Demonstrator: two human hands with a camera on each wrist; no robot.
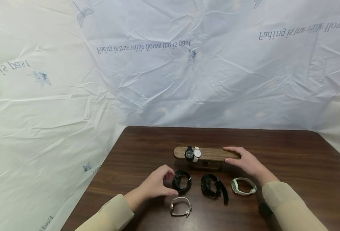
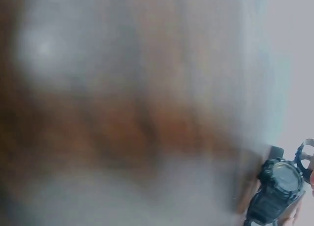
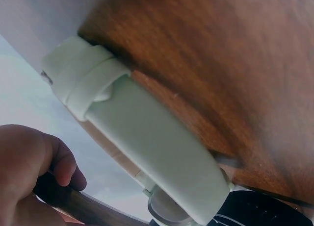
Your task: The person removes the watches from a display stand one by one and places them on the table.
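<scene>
Your left hand [image 1: 155, 186] pinches a black rubbery watch [image 1: 181, 181]; your right hand [image 1: 245, 160], fingers straight, rests on the rounded wooden stand [image 1: 207, 154].

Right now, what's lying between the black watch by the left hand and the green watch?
Another black watch, strap trailing, lies between the black watch and the mint green watch; the head view shows it.

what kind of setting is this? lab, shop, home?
Likely a staged recording setup, not a shop: a brown table boxed in by crumpled printed plastic sheeting, with a wooden watch stand and loose watches laid out.
</scene>
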